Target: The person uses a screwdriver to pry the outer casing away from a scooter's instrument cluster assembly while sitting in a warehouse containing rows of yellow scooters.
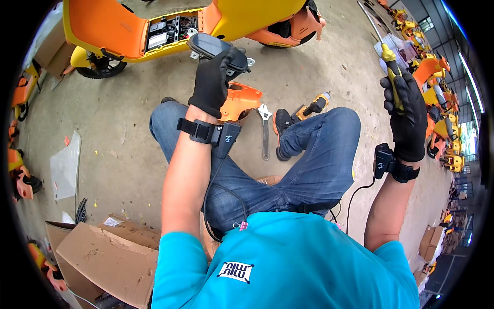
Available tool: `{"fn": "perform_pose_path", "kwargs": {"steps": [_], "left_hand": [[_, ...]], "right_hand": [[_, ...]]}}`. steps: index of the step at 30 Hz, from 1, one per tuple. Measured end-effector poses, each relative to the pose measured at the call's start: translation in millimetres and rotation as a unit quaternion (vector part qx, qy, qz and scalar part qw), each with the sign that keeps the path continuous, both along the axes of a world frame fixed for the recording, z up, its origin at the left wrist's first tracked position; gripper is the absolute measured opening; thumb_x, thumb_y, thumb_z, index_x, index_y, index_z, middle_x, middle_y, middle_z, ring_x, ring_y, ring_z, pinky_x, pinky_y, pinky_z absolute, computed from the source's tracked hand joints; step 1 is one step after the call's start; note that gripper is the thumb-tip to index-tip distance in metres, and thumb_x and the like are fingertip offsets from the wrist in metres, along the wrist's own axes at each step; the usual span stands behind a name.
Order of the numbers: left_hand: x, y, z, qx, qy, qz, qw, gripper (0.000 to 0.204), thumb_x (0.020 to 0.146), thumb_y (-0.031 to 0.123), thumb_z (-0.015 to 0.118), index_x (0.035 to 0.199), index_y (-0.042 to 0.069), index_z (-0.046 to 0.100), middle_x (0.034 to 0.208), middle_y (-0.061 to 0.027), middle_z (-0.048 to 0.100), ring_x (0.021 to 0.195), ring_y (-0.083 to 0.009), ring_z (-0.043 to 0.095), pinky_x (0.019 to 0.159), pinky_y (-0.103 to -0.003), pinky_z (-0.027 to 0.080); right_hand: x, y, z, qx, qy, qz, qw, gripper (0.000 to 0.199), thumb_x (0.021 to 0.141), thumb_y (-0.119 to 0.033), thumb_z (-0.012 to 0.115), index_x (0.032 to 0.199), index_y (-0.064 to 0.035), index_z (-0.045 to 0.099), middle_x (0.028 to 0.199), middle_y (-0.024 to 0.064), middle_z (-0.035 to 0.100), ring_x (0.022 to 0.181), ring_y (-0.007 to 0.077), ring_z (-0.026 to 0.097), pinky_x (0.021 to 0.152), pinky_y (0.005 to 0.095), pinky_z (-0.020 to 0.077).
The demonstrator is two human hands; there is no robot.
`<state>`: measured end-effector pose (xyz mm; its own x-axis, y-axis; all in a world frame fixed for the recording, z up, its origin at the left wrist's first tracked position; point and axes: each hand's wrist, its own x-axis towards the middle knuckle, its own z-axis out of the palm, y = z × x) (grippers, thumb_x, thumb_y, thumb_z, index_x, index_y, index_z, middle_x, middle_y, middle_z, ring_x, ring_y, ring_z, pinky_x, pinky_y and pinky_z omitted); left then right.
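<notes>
- The left hand (213,82) grips a dark panel (210,45) between the person and the scooter (247,20).
- The right hand (407,110) holds a yellow screwdriver (388,53), well apart.
- A wrench (265,135) lies near an orange cover (242,99).

Head-mounted fisheye camera; faces downward and forward over the turquoise shirt (319,257), nearest the lens; left gloved hand (210,85) and right gloved hand (407,116) at close range; yellow-orange scooter (234,20) farther off, at upper edge.
</notes>
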<state>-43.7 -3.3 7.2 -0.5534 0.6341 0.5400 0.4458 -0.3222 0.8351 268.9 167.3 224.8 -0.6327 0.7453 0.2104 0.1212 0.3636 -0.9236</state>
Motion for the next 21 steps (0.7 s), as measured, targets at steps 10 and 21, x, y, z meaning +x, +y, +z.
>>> {"fn": "perform_pose_path", "kwargs": {"steps": [10, 21], "left_hand": [[2, -1, -8, 0.063, 0.026, 0.027, 0.997, 0.036, 0.082, -0.001, 0.07, 0.118, -0.004, 0.064, 0.102, -0.0134, 0.074, 0.09, -0.022, 0.072, 0.081, -0.031, 0.058], [-6, -7, -18, 0.012, -0.075, 0.039, 0.996, 0.028, 0.079, -0.008, 0.068, 0.107, -0.003, 0.068, 0.102, -0.0133, 0.073, 0.092, -0.0232, 0.072, 0.082, -0.032, 0.057]], "right_hand": [[-15, -13, -14, 0.018, -0.035, 0.007, 0.999, 0.04, 0.104, -0.024, 0.053, 0.133, 0.002, 0.055, 0.096, 0.0056, 0.067, 0.075, 0.0048, 0.055, 0.065, 0.0181, 0.0445], [-23, -13, -27, -0.058, -0.046, 0.072, 0.995, 0.046, 0.099, -0.024, 0.057, 0.136, 0.0019, 0.051, 0.101, 0.0074, 0.066, 0.081, 0.0068, 0.056, 0.069, 0.0184, 0.0463]]}}
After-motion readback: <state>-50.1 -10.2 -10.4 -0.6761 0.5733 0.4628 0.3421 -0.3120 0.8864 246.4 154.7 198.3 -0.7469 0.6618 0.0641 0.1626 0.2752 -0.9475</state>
